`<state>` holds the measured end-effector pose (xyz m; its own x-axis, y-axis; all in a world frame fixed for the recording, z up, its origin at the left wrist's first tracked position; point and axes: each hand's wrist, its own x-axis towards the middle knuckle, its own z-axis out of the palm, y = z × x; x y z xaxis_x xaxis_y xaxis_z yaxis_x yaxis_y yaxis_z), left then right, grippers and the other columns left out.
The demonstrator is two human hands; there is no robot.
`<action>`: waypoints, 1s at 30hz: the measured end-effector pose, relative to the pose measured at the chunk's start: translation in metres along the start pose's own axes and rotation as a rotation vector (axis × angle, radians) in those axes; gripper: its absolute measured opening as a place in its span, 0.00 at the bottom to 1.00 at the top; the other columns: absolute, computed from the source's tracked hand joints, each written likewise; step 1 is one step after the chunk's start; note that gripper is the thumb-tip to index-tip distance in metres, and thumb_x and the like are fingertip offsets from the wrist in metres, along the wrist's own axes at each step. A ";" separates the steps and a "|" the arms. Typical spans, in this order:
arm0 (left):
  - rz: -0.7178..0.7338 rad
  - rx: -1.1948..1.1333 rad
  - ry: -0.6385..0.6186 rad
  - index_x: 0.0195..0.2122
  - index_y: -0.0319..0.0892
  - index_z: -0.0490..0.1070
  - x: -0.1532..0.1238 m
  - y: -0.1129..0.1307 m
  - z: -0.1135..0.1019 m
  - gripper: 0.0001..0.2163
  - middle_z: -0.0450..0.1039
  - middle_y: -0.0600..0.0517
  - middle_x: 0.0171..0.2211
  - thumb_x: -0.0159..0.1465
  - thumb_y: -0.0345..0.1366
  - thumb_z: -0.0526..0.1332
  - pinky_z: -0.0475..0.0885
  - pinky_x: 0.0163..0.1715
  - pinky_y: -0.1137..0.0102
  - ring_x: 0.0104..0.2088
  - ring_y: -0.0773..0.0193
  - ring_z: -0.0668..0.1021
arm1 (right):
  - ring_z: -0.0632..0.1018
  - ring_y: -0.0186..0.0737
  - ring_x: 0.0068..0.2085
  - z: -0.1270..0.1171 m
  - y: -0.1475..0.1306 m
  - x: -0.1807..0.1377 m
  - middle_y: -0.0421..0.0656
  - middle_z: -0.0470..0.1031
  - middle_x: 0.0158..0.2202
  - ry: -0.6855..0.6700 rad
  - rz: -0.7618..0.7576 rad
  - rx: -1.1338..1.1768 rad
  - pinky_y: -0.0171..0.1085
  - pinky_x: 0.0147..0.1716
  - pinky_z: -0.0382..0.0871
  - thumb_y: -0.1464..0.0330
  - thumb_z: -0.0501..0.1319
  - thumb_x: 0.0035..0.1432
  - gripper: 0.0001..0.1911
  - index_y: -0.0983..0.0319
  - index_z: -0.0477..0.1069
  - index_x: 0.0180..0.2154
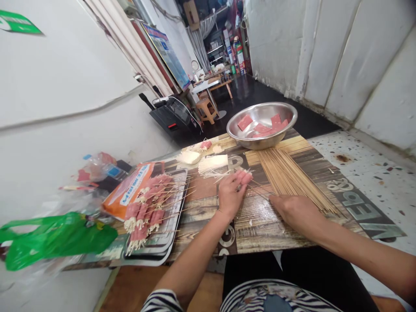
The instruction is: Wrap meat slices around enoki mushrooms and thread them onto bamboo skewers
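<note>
My left hand (231,190) rests on the wood-patterned table (260,225), fingers closed around a pink meat roll (244,177). My right hand (294,210) lies just to its right, pinching a thin bamboo skewer (258,190) whose tip points at the roll. A spread of loose bamboo skewers (289,173) lies beyond my right hand. A bundle of white enoki mushrooms (212,164) lies just beyond my left hand. Several finished meat-and-mushroom skewers (147,208) are stacked on metal trays (169,242) at the left.
A steel bowl (261,123) with pink meat slices stands at the table's far edge. An orange package (130,188) leans by the trays, and a green plastic bag (55,238) lies at far left. White walls flank both sides; stools and a table stand far down the corridor.
</note>
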<state>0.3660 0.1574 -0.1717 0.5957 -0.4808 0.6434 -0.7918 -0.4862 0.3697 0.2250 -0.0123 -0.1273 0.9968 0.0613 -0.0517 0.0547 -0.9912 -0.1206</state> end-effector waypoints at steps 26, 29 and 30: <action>-0.036 -0.093 0.001 0.45 0.48 0.77 0.000 0.003 0.000 0.13 0.77 0.52 0.49 0.60 0.28 0.65 0.76 0.51 0.60 0.49 0.60 0.78 | 0.78 0.40 0.30 -0.004 -0.007 0.001 0.45 0.79 0.31 -0.007 -0.009 0.015 0.36 0.23 0.51 0.79 0.52 0.60 0.11 0.64 0.71 0.39; -0.027 -0.095 0.001 0.44 0.48 0.77 0.001 0.002 0.000 0.12 0.77 0.52 0.49 0.59 0.28 0.65 0.76 0.51 0.61 0.49 0.60 0.79 | 0.78 0.40 0.28 0.001 -0.009 0.003 0.46 0.78 0.28 0.023 -0.021 -0.003 0.37 0.22 0.48 0.80 0.52 0.59 0.10 0.65 0.70 0.36; -0.024 -0.094 0.000 0.44 0.48 0.77 0.001 0.002 0.000 0.13 0.77 0.52 0.49 0.59 0.28 0.65 0.76 0.52 0.61 0.48 0.60 0.79 | 0.77 0.40 0.28 0.003 -0.009 0.004 0.46 0.77 0.28 0.035 -0.026 -0.012 0.38 0.21 0.48 0.80 0.52 0.59 0.10 0.65 0.70 0.36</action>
<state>0.3648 0.1562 -0.1706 0.6143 -0.4700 0.6338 -0.7867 -0.4269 0.4459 0.2280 -0.0027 -0.1293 0.9964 0.0835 -0.0137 0.0815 -0.9906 -0.1098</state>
